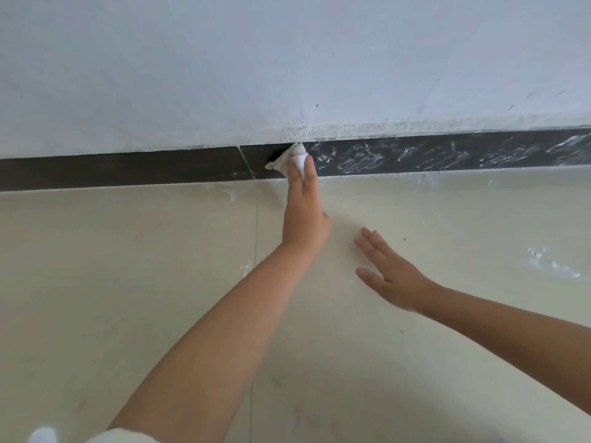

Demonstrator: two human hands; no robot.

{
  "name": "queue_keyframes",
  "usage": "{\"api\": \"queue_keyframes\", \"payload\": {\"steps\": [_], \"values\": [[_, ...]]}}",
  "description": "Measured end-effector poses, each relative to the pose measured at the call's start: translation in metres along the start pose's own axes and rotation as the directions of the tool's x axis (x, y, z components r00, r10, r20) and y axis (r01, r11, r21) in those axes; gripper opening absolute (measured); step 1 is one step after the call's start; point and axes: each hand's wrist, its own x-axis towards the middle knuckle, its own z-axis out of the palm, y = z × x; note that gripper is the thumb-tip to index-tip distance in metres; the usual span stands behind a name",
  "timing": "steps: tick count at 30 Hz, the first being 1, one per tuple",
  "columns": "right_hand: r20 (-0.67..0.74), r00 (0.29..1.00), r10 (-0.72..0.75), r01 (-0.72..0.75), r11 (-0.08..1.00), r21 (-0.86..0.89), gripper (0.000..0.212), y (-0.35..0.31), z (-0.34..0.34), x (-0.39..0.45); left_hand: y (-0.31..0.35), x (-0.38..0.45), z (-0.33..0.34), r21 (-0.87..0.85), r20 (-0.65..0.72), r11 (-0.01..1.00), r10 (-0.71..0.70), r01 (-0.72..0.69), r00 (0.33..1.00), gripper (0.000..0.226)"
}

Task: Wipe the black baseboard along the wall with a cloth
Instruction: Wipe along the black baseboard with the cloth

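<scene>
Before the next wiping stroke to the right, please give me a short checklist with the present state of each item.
1. Cloth touches the black baseboard: ok.
2. Left hand presses the cloth with straight fingers: ok.
3. Right hand is flat, clear of the stroke path: ok.
4. Baseboard left of the cloth looks clean: ok.
5. White smears right of the cloth are removed: not ok.
6. Cloth has a clean side left: cannot tell.
</scene>
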Motion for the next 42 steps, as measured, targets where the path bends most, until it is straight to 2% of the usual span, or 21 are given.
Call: {"api": "queue_keyframes", "payload": {"steps": [2, 4, 6, 10, 13, 19, 24, 28, 31, 34, 38, 42], "values": [[-0.034, 0.999, -0.029, 0.030, 0.999, 0.036, 0.057, 0.000, -0.002, -0.003, 0.017, 0.001, 0.007, 0.014, 0.049, 0.996, 0.086, -0.087, 0.995, 0.075], [-0.051, 0.995, -0.082, 0.080, 0.996, -0.031, 0.056, 0.000, -0.001, -0.006, 0.032, -0.001, 0.011, 0.022, 0.105, 0.979, 0.200, -0.204, 0.974, 0.074], [-0.056, 0.993, -0.100, 0.093, 0.988, -0.124, 0.057, 0.005, 0.002, -0.011, 0.043, -0.006, 0.014, 0.004, 0.071, 0.976, 0.218, -0.219, 0.973, 0.074], [-0.045, 0.994, -0.099, 0.077, 0.930, -0.360, 0.059, 0.016, 0.012, -0.016, 0.028, -0.032, 0.006, -0.065, -0.164, 0.996, 0.052, -0.063, 0.985, 0.073], [-0.057, 0.994, -0.094, 0.059, 0.891, -0.450, 0.061, 0.020, 0.015, -0.016, -0.009, -0.049, -0.013, -0.087, -0.259, 0.995, -0.061, 0.040, 0.964, 0.071], [-0.121, 0.991, -0.050, -0.009, 0.897, -0.443, 0.061, 0.010, 0.030, -0.006, -0.071, -0.046, -0.055, -0.081, -0.334, 0.915, -0.398, 0.395, 0.854, 0.075], [-0.156, 0.987, 0.023, -0.093, 0.883, -0.460, 0.061, 0.006, 0.044, -0.001, -0.076, -0.019, -0.066, -0.276, -0.287, 0.845, -0.528, 0.459, 0.799, 0.066], [-0.226, 0.973, -0.041, -0.072, 0.879, -0.471, 0.083, -0.003, 0.040, -0.004, -0.069, 0.000, -0.067, -0.147, -0.295, 0.915, -0.403, 0.376, 0.866, 0.074], [-0.261, 0.965, -0.005, -0.116, 0.888, -0.446, 0.082, -0.004, 0.042, -0.005, -0.064, 0.007, -0.056, -0.092, -0.275, 0.925, -0.380, 0.369, 0.883, 0.077], [-0.263, 0.965, -0.007, -0.118, 0.881, -0.459, 0.081, -0.004, 0.043, -0.004, -0.049, 0.004, -0.034, -0.074, -0.162, 0.940, -0.341, 0.333, 0.926, 0.074], [-0.259, 0.966, -0.001, -0.125, 0.873, -0.470, 0.081, -0.003, 0.044, -0.004, -0.022, 0.000, -0.006, -0.083, 0.014, 0.980, -0.179, 0.179, 0.984, 0.073], [-0.266, 0.964, -0.004, -0.125, 0.876, -0.465, 0.081, -0.001, 0.045, -0.002, -0.011, -0.007, -0.003, -0.101, 0.044, 0.994, -0.039, 0.043, 0.998, 0.073]]}}
